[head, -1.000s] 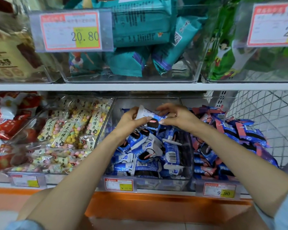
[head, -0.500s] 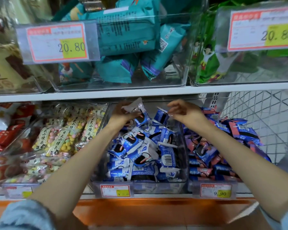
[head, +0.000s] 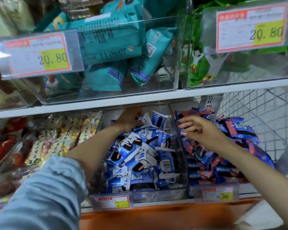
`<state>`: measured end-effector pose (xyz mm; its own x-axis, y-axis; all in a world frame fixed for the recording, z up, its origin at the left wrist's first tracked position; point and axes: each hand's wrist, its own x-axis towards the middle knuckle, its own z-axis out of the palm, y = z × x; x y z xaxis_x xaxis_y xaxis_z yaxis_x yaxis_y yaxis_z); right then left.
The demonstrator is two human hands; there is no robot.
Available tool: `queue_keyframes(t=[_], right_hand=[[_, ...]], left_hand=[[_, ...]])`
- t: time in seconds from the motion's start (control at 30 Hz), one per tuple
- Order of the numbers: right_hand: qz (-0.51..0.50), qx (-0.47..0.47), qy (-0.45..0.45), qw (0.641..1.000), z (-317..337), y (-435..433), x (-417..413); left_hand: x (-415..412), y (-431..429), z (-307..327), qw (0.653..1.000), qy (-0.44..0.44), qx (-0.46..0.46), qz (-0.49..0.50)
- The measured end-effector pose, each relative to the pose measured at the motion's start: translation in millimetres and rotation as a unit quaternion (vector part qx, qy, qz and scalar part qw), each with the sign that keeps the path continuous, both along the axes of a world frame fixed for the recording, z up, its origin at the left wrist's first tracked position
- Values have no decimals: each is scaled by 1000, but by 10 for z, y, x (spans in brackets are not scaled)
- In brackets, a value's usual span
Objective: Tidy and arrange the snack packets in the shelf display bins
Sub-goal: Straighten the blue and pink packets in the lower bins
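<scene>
Middle bin [head: 140, 195], front wall nearest. Blue-and-white packets [head: 136, 155] heaped loose inside it, lying at all angles. Red-and-blue packets [head: 236, 130] fill the bin to its right. Right hand [head: 198, 128] hovers over the middle bin's right wall; grip released, fingers slack, holding nothing. Left hand [head: 130, 119] reaches the middle bin's back; grip pinches a single packet [head: 145, 121] by its edge.

Judgement: packets are light, soft film, slick, and probably crushable. Take each by a crimped end seam or flat across both faces, without squeezing.
</scene>
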<state>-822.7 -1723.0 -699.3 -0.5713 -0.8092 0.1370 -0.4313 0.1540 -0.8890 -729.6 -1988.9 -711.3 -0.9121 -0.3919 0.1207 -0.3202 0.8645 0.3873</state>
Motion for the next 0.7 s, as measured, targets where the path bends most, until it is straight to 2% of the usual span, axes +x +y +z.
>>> queue_keyframes(t=[0.23,0.33,0.37,0.47,0.6,0.7], right_hand=[[-4,27,38,999,-7,-71,1],[-1,15,50,999,2,-118,-21],[3,22,73,997,-4,-140,-26],[23,27,124,992,-47,-198,-58],[36,23,106,993,-55,-203,-114],[40,21,80,996,-67,-204,-132]], left_hand=[[-10,-111,-73,992,-45,-104,-57],[16,-153,-47,995,-57,-67,-37],[17,-158,-40,996,-53,-64,-31],[2,-141,-52,990,-29,-135,-31],[-98,11,-66,990,53,-121,-48],[-273,170,-85,985,55,-143,-75]])
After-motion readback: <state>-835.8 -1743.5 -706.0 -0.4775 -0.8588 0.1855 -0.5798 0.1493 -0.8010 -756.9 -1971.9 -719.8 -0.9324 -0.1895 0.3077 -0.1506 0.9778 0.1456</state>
